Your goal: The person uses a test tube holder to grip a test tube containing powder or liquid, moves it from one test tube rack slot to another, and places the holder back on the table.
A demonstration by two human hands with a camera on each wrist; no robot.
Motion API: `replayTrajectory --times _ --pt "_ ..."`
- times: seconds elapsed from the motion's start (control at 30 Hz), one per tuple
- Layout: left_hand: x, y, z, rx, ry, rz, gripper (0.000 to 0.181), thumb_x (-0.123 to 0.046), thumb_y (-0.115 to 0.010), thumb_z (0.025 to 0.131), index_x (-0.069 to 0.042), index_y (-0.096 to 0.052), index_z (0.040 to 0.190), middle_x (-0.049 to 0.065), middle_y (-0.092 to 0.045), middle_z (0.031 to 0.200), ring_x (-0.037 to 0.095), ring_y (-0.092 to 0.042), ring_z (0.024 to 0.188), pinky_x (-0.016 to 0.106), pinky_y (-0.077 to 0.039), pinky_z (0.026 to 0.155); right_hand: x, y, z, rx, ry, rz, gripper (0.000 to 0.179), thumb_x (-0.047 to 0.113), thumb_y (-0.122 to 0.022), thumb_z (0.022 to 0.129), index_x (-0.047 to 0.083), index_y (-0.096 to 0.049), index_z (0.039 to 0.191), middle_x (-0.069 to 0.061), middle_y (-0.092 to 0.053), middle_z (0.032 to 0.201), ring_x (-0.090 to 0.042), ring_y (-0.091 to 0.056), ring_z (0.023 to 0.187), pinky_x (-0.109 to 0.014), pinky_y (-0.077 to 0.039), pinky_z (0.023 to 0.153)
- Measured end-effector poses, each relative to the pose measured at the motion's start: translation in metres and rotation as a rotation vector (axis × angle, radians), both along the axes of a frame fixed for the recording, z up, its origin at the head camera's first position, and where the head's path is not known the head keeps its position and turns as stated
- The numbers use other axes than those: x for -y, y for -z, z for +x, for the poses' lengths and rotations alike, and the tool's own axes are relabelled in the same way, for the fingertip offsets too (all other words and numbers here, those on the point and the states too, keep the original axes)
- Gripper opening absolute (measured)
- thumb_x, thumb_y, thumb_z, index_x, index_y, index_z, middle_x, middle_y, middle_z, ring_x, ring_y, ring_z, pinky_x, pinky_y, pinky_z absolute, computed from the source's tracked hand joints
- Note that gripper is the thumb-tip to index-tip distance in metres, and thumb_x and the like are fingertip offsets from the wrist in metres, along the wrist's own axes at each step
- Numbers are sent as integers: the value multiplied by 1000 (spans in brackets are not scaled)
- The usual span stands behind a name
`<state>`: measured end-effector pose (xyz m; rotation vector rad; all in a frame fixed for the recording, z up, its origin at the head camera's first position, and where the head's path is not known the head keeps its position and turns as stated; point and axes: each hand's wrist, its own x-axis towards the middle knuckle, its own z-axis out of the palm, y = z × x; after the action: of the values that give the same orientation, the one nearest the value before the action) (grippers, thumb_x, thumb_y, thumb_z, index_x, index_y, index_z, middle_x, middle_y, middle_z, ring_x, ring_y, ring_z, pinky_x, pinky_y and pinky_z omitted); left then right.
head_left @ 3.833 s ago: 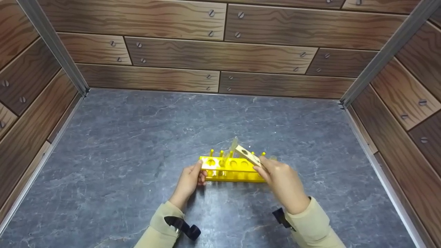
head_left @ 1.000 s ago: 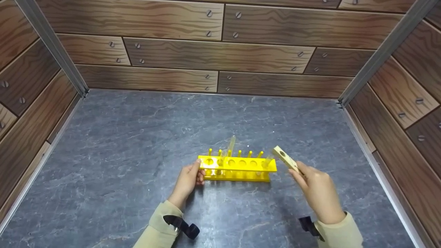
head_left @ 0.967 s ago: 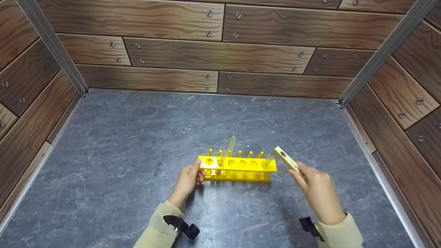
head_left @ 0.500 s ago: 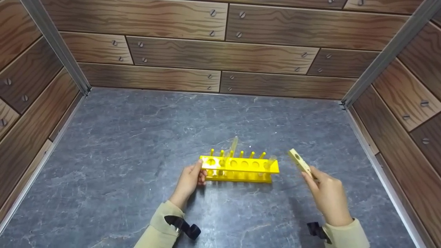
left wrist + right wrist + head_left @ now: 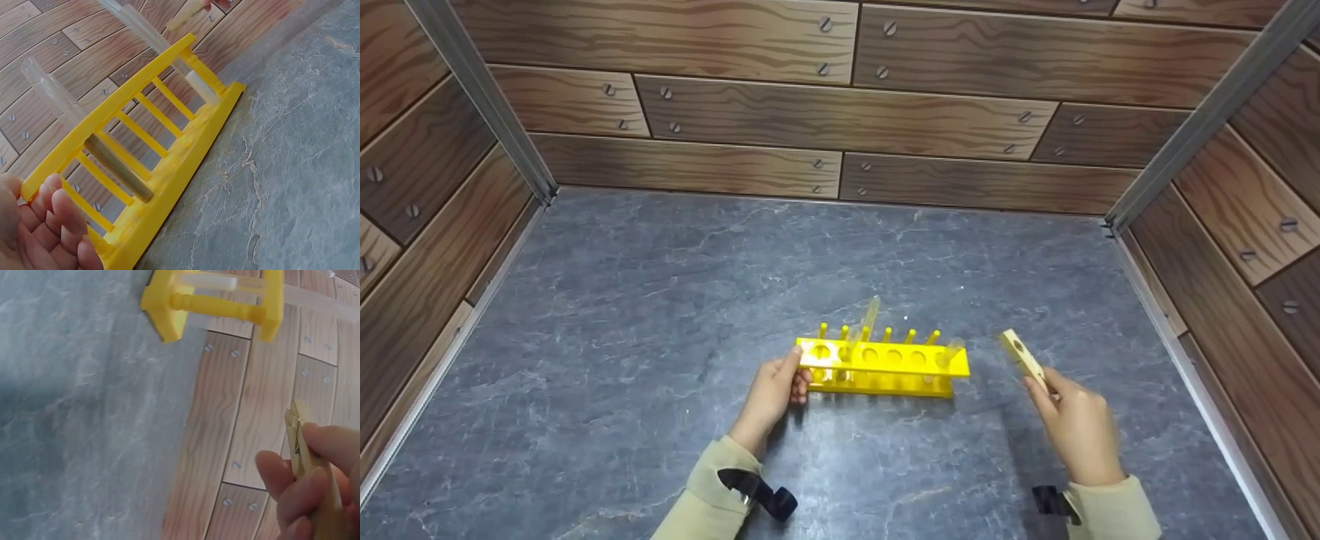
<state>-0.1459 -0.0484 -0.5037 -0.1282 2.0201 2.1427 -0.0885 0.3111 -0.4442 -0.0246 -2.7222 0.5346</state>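
Note:
A yellow test tube rack (image 5: 885,364) stands upright, its left end gripped by my left hand (image 5: 772,386). Toward its left side, a clear test tube (image 5: 50,95) with brown-grey contents (image 5: 119,169) rises from a hole. Another clear test tube (image 5: 950,352), with white contents (image 5: 201,86) at the bottom, sits at the right end. My right hand (image 5: 1080,427) pinches a wooden test tube clamp (image 5: 1023,355) to the right of the rack. In the right wrist view the clamp (image 5: 298,439) has nothing between its jaws.
The grey marbled tabletop (image 5: 697,277) stretches around the rack. Wood-plank-patterned walls (image 5: 735,112) rise at the back and both sides, with metal posts (image 5: 1185,120) at the corners.
The right hand, with the clamp, has moved from above the middle of the rack out to the right, away from it. The left hand has stayed at the rack's left end.

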Motion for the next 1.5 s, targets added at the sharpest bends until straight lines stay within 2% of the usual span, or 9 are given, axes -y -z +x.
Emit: replayTrajectory --times 0.13,0.23,0.4,0.7,0.97,1.13,1.33,1.4,1.5 --pt "0 -2 0 0 5 -11 47 -29 -40 101 -4 -56 66 -2 -47 52 7 -45 44 20 -42 46 -5 7 -2 46 26 -16 20 14 -62 89 -4 -65 98 -18 -64 70 -16 -48 41 -26 -33 34" --pt "1 -3 0 -8 10 -20 47 -31 -41 101 -3 -57 67 -2 -47 53 7 -43 44 20 -41 46 -8 10 -3 112 43 -26 23 15 -57 91 -4 -63 103 -19 -65 72 -14 -40 37 -27 -31 32" --pt "1 -3 0 -22 13 -53 48 -33 -41 100 -3 -58 67 -2 -47 53 6 -41 45 19 -38 45 -13 17 -5 195 24 29 29 18 -56 94 -7 -60 108 -20 -64 74 -15 -38 37 -30 -31 33" --pt "1 -1 -1 -16 12 -68 48 -33 -39 101 -7 -56 64 -3 -47 51 6 -39 43 19 -35 44 -17 38 -12 317 14 165 31 25 -58 93 -6 -59 91 -4 -48 53 -19 -42 42 -36 -36 37" --pt "1 -2 -1 -9 5 -62 48 -34 -40 100 -8 -56 64 -3 -47 52 6 -39 43 18 -35 44 -18 46 -15 355 43 202 32 27 -59 92 -1 -53 76 -7 -46 54 -22 -43 44 -39 -37 38" --pt "1 -2 -1 -11 1 -61 47 -33 -41 100 -7 -56 64 -3 -47 52 6 -39 43 18 -35 44 -22 44 -18 430 39 189 33 27 -56 93 1 -52 75 -8 -47 56 -22 -45 46 -39 -37 40" --pt "3 -3 -1 -48 -68 -117 41 -33 -51 96 -2 -56 71 -2 -45 54 9 -41 47 21 -37 48 -25 44 -21 514 46 171 32 29 -53 94 2 -52 77 -7 -46 58 -21 -45 48 -36 -36 41" --pt "4 -4 -2 -91 -112 -166 35 -31 -56 94 -2 -55 75 -1 -44 57 10 -42 47 23 -38 48 -24 45 -21 531 51 168 33 30 -53 94 2 -52 77 -6 -46 57 -21 -46 47 -36 -36 41" --pt "5 -7 -1 -180 -170 -304 26 -28 -62 91 -6 -52 81 -1 -47 65 10 -44 51 24 -39 49 -23 46 -23 571 53 168 34 30 -52 95 2 -52 75 -6 -47 58 -20 -47 47 -34 -37 40"
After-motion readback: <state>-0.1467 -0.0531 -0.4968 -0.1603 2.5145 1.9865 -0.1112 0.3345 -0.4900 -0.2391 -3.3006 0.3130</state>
